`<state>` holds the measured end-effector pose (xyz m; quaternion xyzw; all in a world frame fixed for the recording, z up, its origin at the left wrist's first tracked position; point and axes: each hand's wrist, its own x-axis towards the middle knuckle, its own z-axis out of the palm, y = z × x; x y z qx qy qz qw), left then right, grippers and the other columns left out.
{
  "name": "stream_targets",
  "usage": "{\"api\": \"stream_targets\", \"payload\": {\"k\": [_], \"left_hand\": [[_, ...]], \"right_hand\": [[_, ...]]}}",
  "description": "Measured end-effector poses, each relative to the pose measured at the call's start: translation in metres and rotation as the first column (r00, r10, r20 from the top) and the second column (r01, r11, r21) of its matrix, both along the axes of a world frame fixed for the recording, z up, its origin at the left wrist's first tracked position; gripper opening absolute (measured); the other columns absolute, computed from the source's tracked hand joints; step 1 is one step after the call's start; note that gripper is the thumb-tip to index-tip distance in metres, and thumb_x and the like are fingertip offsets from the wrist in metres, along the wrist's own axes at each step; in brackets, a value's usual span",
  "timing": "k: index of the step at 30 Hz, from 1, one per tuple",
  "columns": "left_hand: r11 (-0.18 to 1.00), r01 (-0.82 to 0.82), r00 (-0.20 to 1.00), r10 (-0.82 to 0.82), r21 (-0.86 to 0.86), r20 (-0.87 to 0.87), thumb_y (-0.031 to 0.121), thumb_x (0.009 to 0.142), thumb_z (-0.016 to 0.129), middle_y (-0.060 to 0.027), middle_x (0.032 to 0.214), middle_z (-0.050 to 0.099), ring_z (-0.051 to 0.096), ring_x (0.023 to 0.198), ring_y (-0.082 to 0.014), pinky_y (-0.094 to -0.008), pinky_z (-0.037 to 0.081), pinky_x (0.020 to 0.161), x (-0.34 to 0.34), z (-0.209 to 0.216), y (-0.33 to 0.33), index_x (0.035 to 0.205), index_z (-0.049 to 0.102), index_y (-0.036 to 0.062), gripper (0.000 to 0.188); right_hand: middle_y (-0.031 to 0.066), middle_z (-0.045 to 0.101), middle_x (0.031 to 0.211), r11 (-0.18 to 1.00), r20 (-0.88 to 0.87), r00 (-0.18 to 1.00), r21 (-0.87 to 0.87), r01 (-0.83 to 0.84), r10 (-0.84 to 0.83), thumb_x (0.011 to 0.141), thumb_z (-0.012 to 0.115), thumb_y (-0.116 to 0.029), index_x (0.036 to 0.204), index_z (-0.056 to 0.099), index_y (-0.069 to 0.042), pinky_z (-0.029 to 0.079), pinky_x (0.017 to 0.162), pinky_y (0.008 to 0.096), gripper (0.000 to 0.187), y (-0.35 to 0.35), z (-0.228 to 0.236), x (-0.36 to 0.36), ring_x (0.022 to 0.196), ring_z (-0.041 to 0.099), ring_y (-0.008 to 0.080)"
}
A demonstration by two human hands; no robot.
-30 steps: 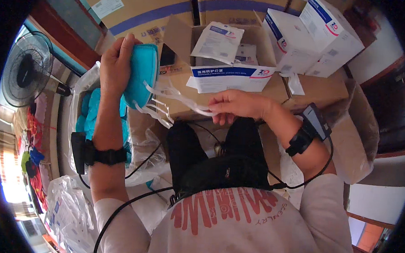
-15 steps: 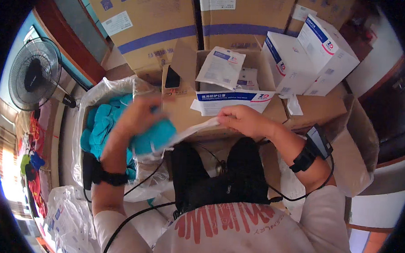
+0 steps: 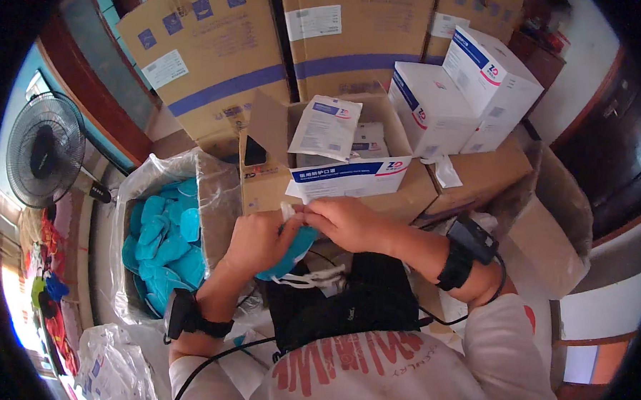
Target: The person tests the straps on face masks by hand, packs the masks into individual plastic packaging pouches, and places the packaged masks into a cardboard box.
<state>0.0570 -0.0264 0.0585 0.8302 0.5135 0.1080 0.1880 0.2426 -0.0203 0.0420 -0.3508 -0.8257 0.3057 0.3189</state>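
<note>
My left hand and my right hand meet above my lap, fingers closed, pinching a teal face mask between them. The mask's white straps dangle loose below it. A small white end pokes up between my fingers; what it belongs to is unclear. Just beyond my hands stands an open white box with a blue band, and white mask packets lie in it and across its top. To the left, a plastic-lined carton holds a heap of teal masks.
Two closed white boxes stand at the right on a cardboard carton. Large brown cartons rise behind. At far left is a fan; crumpled clear plastic lies below. An open lined carton sits at the right.
My left hand has come right, away from over the mask heap, bringing the teal mask to my right hand. My right hand has shifted slightly left and down. The stretched white straps now hang slack.
</note>
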Motion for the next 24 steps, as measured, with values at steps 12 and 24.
{"api": "stream_targets", "payload": {"k": [12,24], "left_hand": [[0.857,0.506,0.849,-0.474,0.099,-0.235,0.025,0.079,0.050,-0.0104,0.057,0.050,0.053,0.057,-0.0298,-0.0395,0.041,0.048,-0.069,-0.004,-0.014,0.068,0.054,0.0038,0.024],[0.861,-0.032,0.336,0.488,-0.508,0.805,0.036,0.084,0.048,-0.0004,0.077,0.056,0.051,0.068,-0.0069,-0.0218,0.042,0.061,-0.042,0.016,0.033,0.092,0.057,0.0052,0.033]], "right_hand": [[0.0173,0.049,0.071,0.933,0.222,0.921,-0.246,-0.265,0.320,0.085,0.040,-0.018,0.079,0.046,-0.002,0.040,0.060,0.0402,0.018,-0.052,0.005,0.078,0.069,0.050,0.0356],[0.0000,0.047,0.075,0.488,-0.480,0.809,-0.825,-0.285,-0.339,0.088,0.042,-0.024,0.090,0.052,-0.006,0.034,0.048,0.0188,0.020,0.017,-0.045,0.046,0.059,0.041,0.0063]]}}
